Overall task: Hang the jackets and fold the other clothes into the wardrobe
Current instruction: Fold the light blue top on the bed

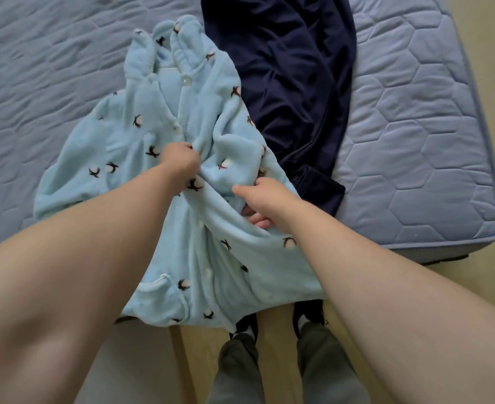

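Light blue fleece jacket [158,135] spread on the bed [415,126], hem hanging over its edge, left hand [180,160] bunching the buttoned front in curled fingers, right hand [262,201] pinching a fold just beside, navy garment [292,83] alongside

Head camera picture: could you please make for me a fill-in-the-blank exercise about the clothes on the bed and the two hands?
1. The left hand and the right hand both grip the fleece jacket, whose colour is light ____.
2. The navy garment lies on the jacket's ____ side, seen from the person.
3. The number of garments on the quilted mattress is ____.
Missing words: blue; right; two.
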`<state>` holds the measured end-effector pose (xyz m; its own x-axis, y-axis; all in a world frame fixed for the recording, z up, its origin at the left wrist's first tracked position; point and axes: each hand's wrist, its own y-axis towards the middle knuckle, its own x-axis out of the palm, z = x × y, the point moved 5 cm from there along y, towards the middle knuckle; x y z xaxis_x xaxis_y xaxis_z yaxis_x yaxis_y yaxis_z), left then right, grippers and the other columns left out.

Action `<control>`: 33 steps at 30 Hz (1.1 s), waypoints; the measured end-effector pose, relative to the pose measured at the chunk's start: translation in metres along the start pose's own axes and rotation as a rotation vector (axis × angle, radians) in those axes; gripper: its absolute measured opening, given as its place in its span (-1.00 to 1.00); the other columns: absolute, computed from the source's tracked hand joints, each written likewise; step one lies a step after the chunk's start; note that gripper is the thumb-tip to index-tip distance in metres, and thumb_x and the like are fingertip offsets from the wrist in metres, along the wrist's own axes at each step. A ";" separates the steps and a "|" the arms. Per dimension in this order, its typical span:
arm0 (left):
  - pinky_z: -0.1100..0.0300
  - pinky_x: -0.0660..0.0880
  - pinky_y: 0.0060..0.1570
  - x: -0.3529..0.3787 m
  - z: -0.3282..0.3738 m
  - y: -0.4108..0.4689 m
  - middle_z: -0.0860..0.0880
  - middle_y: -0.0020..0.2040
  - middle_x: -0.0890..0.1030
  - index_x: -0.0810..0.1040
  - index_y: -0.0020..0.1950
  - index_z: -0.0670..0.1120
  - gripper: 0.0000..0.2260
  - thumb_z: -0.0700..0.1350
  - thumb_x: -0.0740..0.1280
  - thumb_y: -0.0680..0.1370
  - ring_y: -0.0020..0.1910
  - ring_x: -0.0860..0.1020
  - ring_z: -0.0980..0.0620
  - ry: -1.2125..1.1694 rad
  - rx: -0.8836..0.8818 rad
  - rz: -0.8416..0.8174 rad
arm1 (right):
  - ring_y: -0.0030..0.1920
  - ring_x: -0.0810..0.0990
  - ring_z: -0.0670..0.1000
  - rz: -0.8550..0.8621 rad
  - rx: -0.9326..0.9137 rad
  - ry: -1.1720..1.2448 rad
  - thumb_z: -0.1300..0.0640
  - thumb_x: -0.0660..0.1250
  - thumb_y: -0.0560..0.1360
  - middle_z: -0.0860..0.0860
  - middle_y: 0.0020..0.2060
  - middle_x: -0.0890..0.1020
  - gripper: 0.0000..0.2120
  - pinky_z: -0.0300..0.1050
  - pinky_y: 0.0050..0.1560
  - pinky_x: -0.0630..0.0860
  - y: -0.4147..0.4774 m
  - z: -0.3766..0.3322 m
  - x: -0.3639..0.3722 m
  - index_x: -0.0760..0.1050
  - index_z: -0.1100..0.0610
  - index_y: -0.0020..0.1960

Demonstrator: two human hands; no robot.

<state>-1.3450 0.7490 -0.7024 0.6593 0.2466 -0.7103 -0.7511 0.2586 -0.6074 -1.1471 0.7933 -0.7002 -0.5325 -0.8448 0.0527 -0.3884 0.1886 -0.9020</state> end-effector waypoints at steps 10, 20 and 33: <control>0.14 0.42 -0.22 0.004 0.012 0.015 0.00 -0.29 0.52 0.53 -0.21 -0.05 -0.92 -0.13 0.41 0.36 -0.25 0.48 -0.02 -0.022 0.133 -0.023 | -0.31 0.67 0.07 -0.465 0.401 0.155 -0.06 0.34 0.56 0.10 -0.23 0.70 -0.74 -0.12 -0.21 0.61 -0.017 0.028 0.099 0.58 0.15 0.01; 0.20 0.41 -0.31 -0.001 0.015 0.039 0.00 -0.20 0.53 0.47 -0.19 -0.06 -0.92 -0.12 0.34 0.37 -0.27 0.48 0.02 0.432 0.141 -0.084 | -0.16 0.58 -0.05 0.228 -0.056 0.555 0.21 0.36 0.28 -0.07 -0.15 0.62 -0.64 -0.19 -0.28 0.42 0.022 0.005 0.037 0.49 0.10 0.08; 0.08 0.56 0.13 0.017 0.163 0.059 -0.02 -0.07 0.53 0.48 0.38 -0.19 -0.65 -0.05 0.16 0.68 0.22 0.57 -0.11 -0.321 0.182 -0.181 | 0.23 0.61 0.27 -0.106 -0.061 1.401 -0.13 0.26 0.57 0.20 0.20 0.65 -0.53 0.24 0.31 0.46 0.042 -0.030 -0.041 0.55 0.16 0.33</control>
<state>-1.3728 0.9209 -0.6925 0.7791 0.4531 -0.4332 -0.6226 0.4789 -0.6189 -1.1641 0.8507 -0.7273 -0.7821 0.3298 0.5287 -0.4861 0.2079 -0.8488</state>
